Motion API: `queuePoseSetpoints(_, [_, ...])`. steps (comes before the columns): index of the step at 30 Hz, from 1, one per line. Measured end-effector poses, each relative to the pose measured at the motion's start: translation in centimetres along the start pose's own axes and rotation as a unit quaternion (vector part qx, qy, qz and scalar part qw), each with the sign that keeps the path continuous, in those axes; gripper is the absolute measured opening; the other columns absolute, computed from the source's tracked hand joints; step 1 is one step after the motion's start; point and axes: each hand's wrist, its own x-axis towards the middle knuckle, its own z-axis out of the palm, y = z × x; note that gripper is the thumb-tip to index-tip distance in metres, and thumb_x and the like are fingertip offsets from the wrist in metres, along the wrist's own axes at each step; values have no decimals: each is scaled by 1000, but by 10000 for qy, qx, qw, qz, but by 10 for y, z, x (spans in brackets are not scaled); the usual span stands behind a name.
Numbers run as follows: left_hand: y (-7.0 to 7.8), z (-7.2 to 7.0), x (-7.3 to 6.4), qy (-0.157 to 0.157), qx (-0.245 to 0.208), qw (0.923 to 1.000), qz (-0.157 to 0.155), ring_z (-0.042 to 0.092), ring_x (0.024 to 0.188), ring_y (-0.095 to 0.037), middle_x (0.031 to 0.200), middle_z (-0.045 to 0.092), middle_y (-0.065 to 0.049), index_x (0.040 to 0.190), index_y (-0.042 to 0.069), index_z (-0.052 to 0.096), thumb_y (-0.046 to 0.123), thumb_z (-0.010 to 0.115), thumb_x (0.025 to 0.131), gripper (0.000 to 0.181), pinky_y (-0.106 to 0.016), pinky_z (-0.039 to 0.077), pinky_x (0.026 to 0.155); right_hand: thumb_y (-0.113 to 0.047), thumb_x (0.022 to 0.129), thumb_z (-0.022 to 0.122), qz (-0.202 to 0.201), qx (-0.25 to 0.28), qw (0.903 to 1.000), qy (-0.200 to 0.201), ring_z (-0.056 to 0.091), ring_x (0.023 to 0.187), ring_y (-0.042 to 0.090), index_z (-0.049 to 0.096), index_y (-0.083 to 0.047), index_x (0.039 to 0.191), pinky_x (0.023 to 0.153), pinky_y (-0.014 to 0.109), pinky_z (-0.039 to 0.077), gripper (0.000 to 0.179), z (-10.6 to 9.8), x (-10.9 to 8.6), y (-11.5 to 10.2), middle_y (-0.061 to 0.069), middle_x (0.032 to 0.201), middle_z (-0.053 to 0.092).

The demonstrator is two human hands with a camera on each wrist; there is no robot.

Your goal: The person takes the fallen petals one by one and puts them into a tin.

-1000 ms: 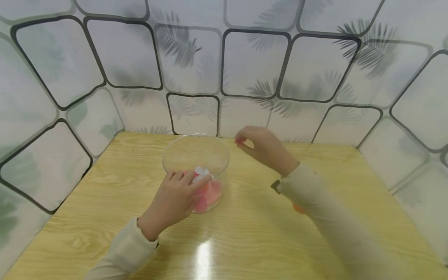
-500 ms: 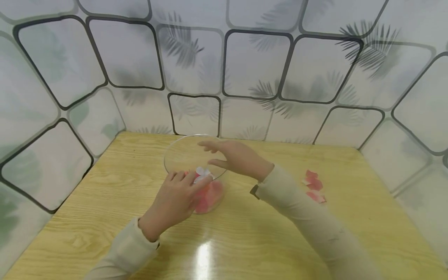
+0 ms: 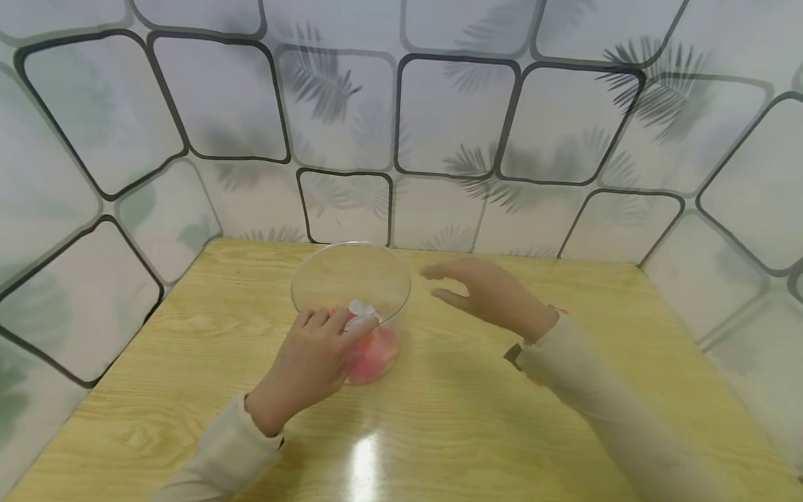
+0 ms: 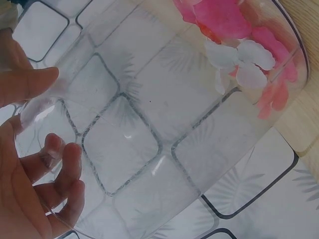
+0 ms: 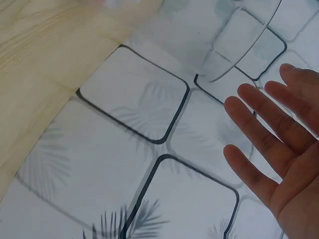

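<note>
A tall clear cylindrical container (image 3: 351, 279) stands upright on the table, left of centre. My left hand (image 3: 316, 355) grips its near rim; in the left wrist view the curled fingers (image 4: 70, 164) and thumb (image 4: 35, 84) lie on either side of the clear wall. Pink and coral flower petals (image 3: 379, 346) lie at the bottom, with a white petal cluster (image 4: 244, 62) among them. Just right of the rim my right hand (image 3: 486, 289) hangs in the air. Its fingers are spread and loosely bent, and the right wrist view shows a bare palm (image 5: 294, 194).
Beside the right sleeve (image 3: 583, 369) a reddish petal edge (image 3: 557, 309) and an orange bit (image 3: 534, 380) show; the forearm hides what lies between. A patterned light backdrop (image 3: 458, 209) rises behind the wooden table (image 3: 464, 432) and at both sides.
A second ago my right hand pinched a pink petal right of the rim. It then opened over the container's mouth and has drawn back right without a petal. The left hand stays put.
</note>
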Motion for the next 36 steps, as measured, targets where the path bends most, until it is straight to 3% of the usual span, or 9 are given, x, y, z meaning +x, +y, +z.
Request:
queuePoseSetpoints(3, [0,0,-1,-33,-11,10000,-26,57,69,-26,88,63,-6,119,26,58,21,78,66,57,-37,44,65,-12,80,72,68,-210,9997,86,66,100,23,68,-5,106,89,38,51,28,-6,-25,11,7,106,71])
queuePoseSetpoints(7, [0,0,-2,-44,-30,10000,-34,57,70,-27,90,63,-6,119,26,57,21,78,66,58,-37,44,65,-9,76,74,412,-419,9982,-132,68,93,22,69,-4,101,84,39,53,26,-10,-62,26,6,99,72])
queuePoseSetpoints(14, [0,-1,-2,-18,-38,10000,-42,57,71,-27,91,63,-6,119,26,58,21,79,65,58,-37,43,64,1,70,75,751,-414,9962,-163,68,79,21,68,-4,94,71,36,55,26,-5,-129,60,5,88,72])
queuePoseSetpoints(17, [0,0,-2,-2,-14,10000,-38,57,70,-27,93,63,-6,118,26,58,22,78,66,57,-37,43,64,-1,71,76,1265,-330,9903,-470,67,79,22,66,-6,93,71,35,54,25,-2,-154,77,5,87,71])
queuePoseSetpoints(19, [0,0,-1,11,-9,10000,-24,56,70,-27,93,63,-6,118,26,57,22,78,66,56,-37,42,64,-5,73,75,1789,-201,9807,-763,66,81,24,67,-5,96,74,39,53,25,-2,-167,85,7,90,71])
queuePoseSetpoints(23, [0,1,-1,26,-20,10000,-13,56,70,-27,91,62,-6,118,26,58,22,78,66,56,-37,42,65,-11,72,77,2352,-45,9654,-1127,65,82,25,67,-2,100,75,42,52,31,0,-180,92,7,88,69])
queuePoseSetpoints(30, [0,1,-1,19,-45,10000,-19,56,69,-26,89,62,-6,118,25,58,22,79,66,56,-36,42,64,-8,72,76,2046,55,9729,-1076,60,69,13,64,-6,92,65,29,50,24,13,-185,104,-2,76,65])
queuePoseSetpoints(36, [0,0,-1,30,12,10000,10,56,68,-26,86,61,-5,118,26,57,24,81,65,59,-36,43,63,-5,72,74,2054,209,9693,-1338,56,67,6,65,-9,86,63,24,48,16,21,-183,112,-6,76,64])
